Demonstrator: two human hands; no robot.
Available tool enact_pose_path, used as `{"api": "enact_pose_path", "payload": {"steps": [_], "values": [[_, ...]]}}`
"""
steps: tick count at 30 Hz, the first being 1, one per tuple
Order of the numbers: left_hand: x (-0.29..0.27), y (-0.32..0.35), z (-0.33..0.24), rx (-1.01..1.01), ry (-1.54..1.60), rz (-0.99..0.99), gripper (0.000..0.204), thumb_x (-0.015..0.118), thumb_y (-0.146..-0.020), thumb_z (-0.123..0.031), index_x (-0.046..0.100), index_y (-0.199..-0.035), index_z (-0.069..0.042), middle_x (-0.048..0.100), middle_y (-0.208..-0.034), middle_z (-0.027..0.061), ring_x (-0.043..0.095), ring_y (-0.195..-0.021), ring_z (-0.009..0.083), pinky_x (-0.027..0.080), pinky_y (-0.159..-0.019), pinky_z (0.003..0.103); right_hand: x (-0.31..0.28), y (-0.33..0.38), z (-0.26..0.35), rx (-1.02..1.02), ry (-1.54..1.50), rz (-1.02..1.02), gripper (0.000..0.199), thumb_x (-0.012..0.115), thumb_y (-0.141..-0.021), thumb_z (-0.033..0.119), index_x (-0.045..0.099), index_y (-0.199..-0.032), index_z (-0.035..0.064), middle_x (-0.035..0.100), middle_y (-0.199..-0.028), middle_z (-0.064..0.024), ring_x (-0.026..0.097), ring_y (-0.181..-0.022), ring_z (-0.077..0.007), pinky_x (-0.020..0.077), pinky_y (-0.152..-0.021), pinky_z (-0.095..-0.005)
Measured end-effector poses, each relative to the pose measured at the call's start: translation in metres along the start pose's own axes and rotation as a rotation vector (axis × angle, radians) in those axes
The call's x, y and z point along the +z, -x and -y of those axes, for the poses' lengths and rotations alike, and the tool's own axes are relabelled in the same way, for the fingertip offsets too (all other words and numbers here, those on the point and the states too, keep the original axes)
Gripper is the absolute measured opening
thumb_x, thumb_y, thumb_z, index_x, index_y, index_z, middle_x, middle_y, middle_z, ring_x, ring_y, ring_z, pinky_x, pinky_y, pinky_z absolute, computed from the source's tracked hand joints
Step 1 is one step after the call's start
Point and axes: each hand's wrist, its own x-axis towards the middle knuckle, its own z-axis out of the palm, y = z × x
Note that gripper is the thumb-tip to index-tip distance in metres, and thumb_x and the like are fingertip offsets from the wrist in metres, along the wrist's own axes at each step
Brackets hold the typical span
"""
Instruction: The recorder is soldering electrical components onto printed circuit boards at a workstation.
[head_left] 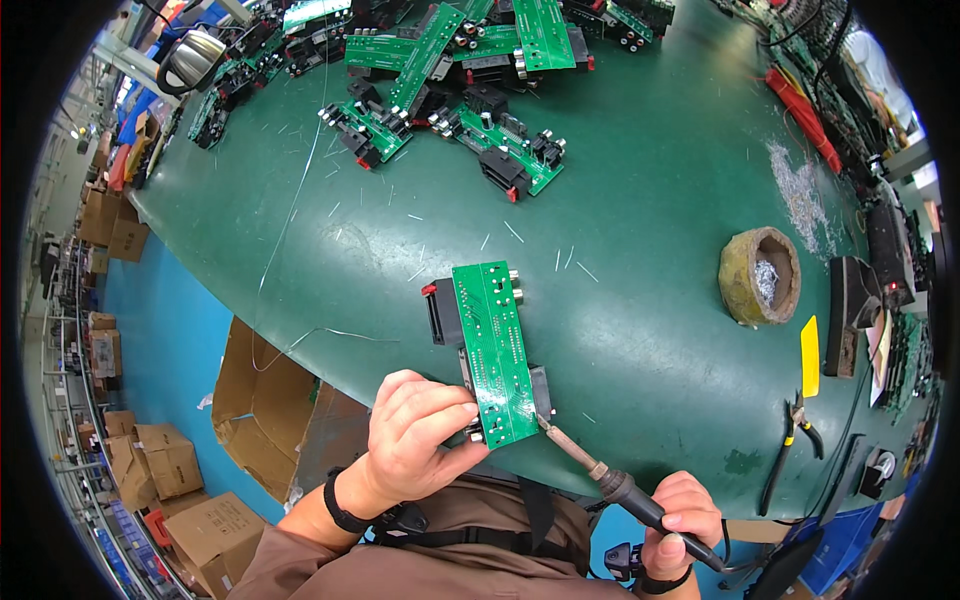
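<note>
— What's in front of you?

— A wide green table (640,190), curving away from me. At its far edge lies a heap of green circuit boards (450,60) with black and red parts on them. Down to my left, below the table edge, stands an open cardboard box (265,400). Off to my right sits a round yellowish pot (760,275) with metal scraps inside, and nearer me a pair of pliers (795,430) lies flat, well apart from my hands.

— And what have you got hold of?

— My left hand (415,435) is closed on the near end of a green circuit board (492,350), thumb and fingers pinching its left edge. The board is solder side up, just over the table's near edge, its far end pointing away from me.

— The other hand?

— My right hand (680,520) is wrapped shut around the dark handle of a soldering iron (600,470). Its tip touches the board's near right corner.

— Anything smaller?

— Short snipped wire leads (515,232) are scattered over the table beyond the board.
</note>
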Motion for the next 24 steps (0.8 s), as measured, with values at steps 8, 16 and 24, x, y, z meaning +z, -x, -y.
{"api": "enact_pose_path", "payload": {"steps": [8,16,24], "values": [[-0.005,-0.002,0.0,-0.007,0.024,-0.026,0.049,0.081,-0.06,-0.006,0.058,-0.103,-0.005,0.064,-0.096,0.0085,0.06,-0.08,0.0229,0.046,-0.072,0.038,0.003,0.0,0.003,0.023,-0.019,-0.065,0.034,0.057,-0.091,0.042,0.048,-0.091,0.0084,0.052,-0.066,-0.0049,0.049,-0.052,-0.0163,0.0398,-0.052,-0.0303],[-0.009,0.0,-0.002,-0.107,0.334,-0.131,0.049,0.078,-0.065,0.003,0.055,-0.107,-0.003,0.063,-0.096,0.014,0.06,-0.08,0.0279,0.048,-0.073,0.037,-0.015,-0.009,0.007,-0.153,0.143,-0.293,0.026,0.061,-0.088,0.027,0.054,-0.101,0.0048,0.058,-0.086,-0.0144,0.057,-0.063,-0.0239,0.0468,-0.06,-0.0346],[-0.019,0.007,-0.006,-0.15,0.415,-0.219,0.048,0.078,-0.067,0.003,0.053,-0.108,-0.005,0.063,-0.094,0.0128,0.059,-0.081,0.024,0.048,-0.073,0.033,-0.037,-0.049,0.006,0.079,0.672,-0.216,0.027,0.058,-0.086,0.004,0.055,-0.112,-0.0018,0.059,-0.103,-0.0164,0.056,-0.093,-0.028,0.0442,-0.086,-0.035]]}}
